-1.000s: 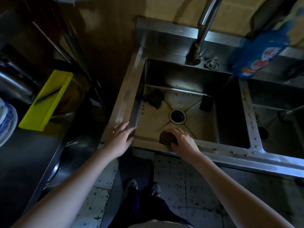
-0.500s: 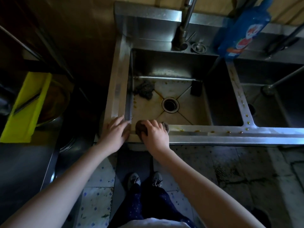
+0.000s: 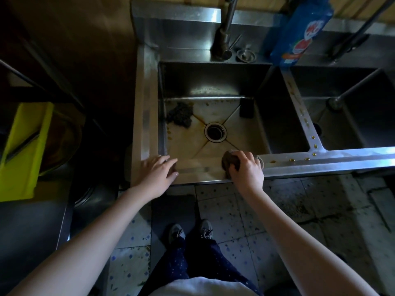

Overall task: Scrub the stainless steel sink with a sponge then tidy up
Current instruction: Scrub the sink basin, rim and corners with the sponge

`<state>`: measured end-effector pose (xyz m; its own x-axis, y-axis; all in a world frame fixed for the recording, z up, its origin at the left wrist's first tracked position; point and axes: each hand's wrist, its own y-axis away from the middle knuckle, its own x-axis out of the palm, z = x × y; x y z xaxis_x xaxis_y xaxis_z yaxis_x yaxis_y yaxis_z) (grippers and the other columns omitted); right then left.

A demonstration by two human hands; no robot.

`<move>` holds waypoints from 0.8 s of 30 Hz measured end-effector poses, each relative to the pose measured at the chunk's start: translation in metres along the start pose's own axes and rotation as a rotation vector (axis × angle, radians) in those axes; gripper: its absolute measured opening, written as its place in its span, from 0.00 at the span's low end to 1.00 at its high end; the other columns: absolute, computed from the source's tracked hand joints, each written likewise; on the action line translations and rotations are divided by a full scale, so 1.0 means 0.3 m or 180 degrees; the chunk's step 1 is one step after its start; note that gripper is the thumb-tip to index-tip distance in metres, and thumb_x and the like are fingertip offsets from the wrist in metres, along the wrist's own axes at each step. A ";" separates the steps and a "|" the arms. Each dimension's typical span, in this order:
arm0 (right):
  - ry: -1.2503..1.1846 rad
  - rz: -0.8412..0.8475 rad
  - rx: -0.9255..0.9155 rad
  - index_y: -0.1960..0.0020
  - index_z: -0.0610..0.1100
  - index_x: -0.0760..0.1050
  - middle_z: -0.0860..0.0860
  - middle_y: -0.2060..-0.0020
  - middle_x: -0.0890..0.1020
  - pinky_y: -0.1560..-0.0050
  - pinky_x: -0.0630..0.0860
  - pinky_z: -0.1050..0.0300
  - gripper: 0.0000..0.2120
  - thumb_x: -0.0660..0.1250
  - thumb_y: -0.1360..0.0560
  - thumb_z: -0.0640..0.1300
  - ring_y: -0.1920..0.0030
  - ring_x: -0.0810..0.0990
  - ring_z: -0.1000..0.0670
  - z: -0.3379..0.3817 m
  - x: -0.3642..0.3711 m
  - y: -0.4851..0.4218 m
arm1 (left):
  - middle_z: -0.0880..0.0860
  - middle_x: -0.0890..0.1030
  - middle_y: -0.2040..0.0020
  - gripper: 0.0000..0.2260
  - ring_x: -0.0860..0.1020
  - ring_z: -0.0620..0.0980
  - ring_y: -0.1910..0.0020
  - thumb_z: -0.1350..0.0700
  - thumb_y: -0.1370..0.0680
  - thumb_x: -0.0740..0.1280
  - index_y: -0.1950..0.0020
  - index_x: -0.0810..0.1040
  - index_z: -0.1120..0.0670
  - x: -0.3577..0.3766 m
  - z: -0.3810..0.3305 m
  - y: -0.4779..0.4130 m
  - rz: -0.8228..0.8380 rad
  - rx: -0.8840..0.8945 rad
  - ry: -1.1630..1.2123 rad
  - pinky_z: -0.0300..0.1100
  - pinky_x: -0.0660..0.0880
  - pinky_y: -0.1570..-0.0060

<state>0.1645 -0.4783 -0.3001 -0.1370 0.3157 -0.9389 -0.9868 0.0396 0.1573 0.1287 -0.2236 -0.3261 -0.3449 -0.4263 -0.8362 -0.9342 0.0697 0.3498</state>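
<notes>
A head-worn camera looks down on a dim kitchen with a stainless steel sink [image 3: 147,116]; every place below is given from the drain [image 3: 215,132] in its left basin.

Far left of the drain, a yellow-green tray [image 3: 23,150] lies on a dark tabletop [image 3: 32,221], well apart from the work.

Left of the drain and nearer the person, the left hand [image 3: 159,174] rests flat on the sink's front corner. Its grip is slack, with the fingers fairly straight and nothing held, and it probably steadies the body while the other arm works.

Behind and left of the drain, a dark scouring pad [image 3: 179,116] lies on the stained basin floor, unused.

Right of the drain and nearer the person, the right hand [image 3: 246,169] has its fingers curled down over a brown sponge [image 3: 229,162]. This closed grip pins the sponge against the front rim, apparently so that pressure goes into the steel. Small yellowish spots dot the rim further right.

Behind and right of the drain, a small dark block [image 3: 246,107], possibly a second sponge, leans in the basin corner; the light is too poor to be sure.

Far behind and right of the drain stands a blue detergent bottle [image 3: 299,33], close to hand on the back ledge.

Compared with half a second ago, the sponge and right hand have slid rightward along the front rim, from just beside the left hand to well apart from it. The left hand has kept its corner.
</notes>
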 end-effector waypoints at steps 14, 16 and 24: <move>-0.0100 0.0191 -0.0810 0.34 0.52 0.70 0.49 0.41 0.77 0.45 0.71 0.49 0.19 0.63 0.25 0.51 0.43 0.73 0.42 0.205 0.100 0.063 | 0.51 0.64 0.28 0.20 0.61 0.56 0.29 0.47 0.21 0.60 0.30 0.67 0.48 -0.014 -0.021 0.012 -0.0138 0.0021 -0.0118 0.52 0.52 0.33; -0.0113 0.0187 -0.0778 0.34 0.52 0.70 0.48 0.41 0.77 0.45 0.70 0.49 0.19 0.63 0.25 0.50 0.42 0.73 0.43 0.163 0.082 0.049 | 0.52 0.65 0.28 0.19 0.62 0.57 0.29 0.49 0.21 0.61 0.30 0.68 0.50 -0.013 -0.045 0.006 -0.0113 -0.0019 0.0093 0.53 0.55 0.31; -0.0059 -0.0063 -0.0298 0.35 0.53 0.72 0.48 0.41 0.77 0.40 0.69 0.47 0.19 0.65 0.26 0.49 0.40 0.72 0.42 -0.124 -0.047 -0.018 | 0.52 0.61 0.27 0.19 0.61 0.54 0.28 0.51 0.20 0.61 0.30 0.67 0.51 0.032 -0.187 -0.014 -0.0027 -0.0214 0.0591 0.49 0.61 0.31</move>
<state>0.1686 -0.5181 -0.2992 -0.1167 0.3331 -0.9356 -0.9932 -0.0424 0.1088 0.1342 -0.2786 -0.3120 -0.3085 -0.5861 -0.7492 -0.9267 0.0077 0.3756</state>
